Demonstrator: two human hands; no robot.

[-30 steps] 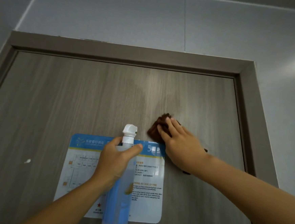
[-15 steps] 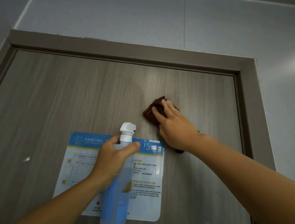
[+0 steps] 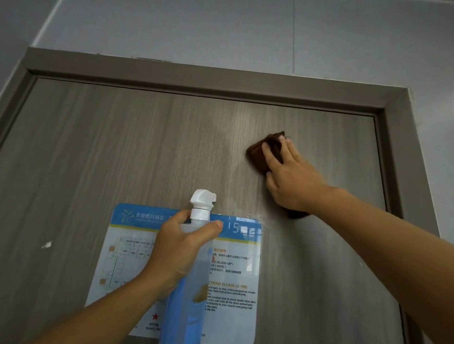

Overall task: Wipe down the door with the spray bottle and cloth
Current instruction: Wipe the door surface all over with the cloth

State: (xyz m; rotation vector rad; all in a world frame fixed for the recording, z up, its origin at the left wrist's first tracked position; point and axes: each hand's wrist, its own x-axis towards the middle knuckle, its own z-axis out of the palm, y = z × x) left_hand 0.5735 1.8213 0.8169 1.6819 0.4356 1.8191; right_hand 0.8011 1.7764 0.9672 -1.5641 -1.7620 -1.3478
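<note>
A grey-brown wood-grain door fills the view. My right hand presses a dark brown cloth flat against the upper right part of the door, fingers straight and spread over it. A corner of the cloth also shows below my wrist. My left hand grips the neck of a clear spray bottle holding blue liquid, with a white trigger head pointing right. The bottle is held upright in front of the door's middle.
A blue and white fire evacuation notice is stuck on the door behind the bottle. The brown door frame runs along the top and right side. Grey wall lies above. Small white marks dot the door's left.
My right hand has slid the cloth up the door and then to the right. The left hand and bottle have stayed nearly in place.
</note>
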